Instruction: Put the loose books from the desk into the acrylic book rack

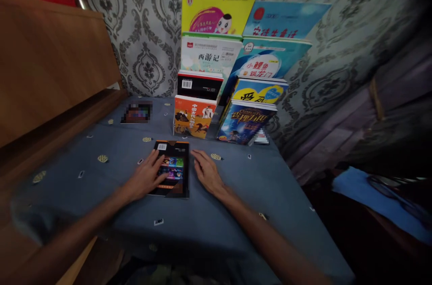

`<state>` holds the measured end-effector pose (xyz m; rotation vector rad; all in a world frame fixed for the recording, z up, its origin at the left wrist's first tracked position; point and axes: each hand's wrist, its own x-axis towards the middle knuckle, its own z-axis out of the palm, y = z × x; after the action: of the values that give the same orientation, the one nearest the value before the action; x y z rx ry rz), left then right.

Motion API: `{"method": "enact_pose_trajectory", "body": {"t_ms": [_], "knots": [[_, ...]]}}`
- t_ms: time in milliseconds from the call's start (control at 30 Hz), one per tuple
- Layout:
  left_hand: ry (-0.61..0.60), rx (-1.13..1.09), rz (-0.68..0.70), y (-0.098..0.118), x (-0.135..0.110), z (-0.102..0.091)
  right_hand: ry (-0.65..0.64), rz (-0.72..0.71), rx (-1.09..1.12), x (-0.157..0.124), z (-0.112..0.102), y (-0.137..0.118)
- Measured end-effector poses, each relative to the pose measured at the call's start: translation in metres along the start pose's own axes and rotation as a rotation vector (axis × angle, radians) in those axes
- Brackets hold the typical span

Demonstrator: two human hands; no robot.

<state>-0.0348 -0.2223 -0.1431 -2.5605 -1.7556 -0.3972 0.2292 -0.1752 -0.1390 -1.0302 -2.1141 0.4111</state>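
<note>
A black book (pixel 177 152) with a barcode and rows of colourful pictures lies flat on the cloth-covered table. My left hand (pixel 146 176) rests on the book's left side, fingers spread over the cover. Just off the book's right edge, my right hand (pixel 207 171) lies on the cloth with its fingers stretched out and nothing in it. Behind the book, two columns of books stand upright. An orange book (pixel 195 118) fronts the left column, and a dark blue book (pixel 245 123) fronts the right one.
A blurred-out dark item (pixel 137 113) lies at the table's back left. A small white triangular item (pixel 261 137) sits beside the blue book. Wooden furniture (pixel 50 64) borders the left, patterned wallpaper the back, and a grey curtain (pixel 354 109) the right.
</note>
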Motion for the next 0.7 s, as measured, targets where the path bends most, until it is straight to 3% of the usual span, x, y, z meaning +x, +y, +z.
{"method": "enact_pose_trajectory", "body": {"t_ms": [100,200,367,533,700], "knots": [[0.032,0.000,0.089,0.035,0.006,-0.002,-0.014,-0.057,-0.032,0.003,0.002,-0.010],[0.012,0.023,0.107,0.050,0.027,-0.011,-0.106,-0.110,-0.090,0.008,0.008,-0.022],[0.051,0.000,0.085,0.042,0.057,-0.007,-0.218,-0.037,-0.207,0.019,0.022,-0.029],[0.048,0.014,0.091,0.041,0.058,0.002,-0.230,0.021,-0.270,0.020,0.026,-0.027],[0.052,0.044,0.087,0.045,0.057,-0.003,-0.181,0.168,-0.357,0.009,0.012,-0.025]]}}
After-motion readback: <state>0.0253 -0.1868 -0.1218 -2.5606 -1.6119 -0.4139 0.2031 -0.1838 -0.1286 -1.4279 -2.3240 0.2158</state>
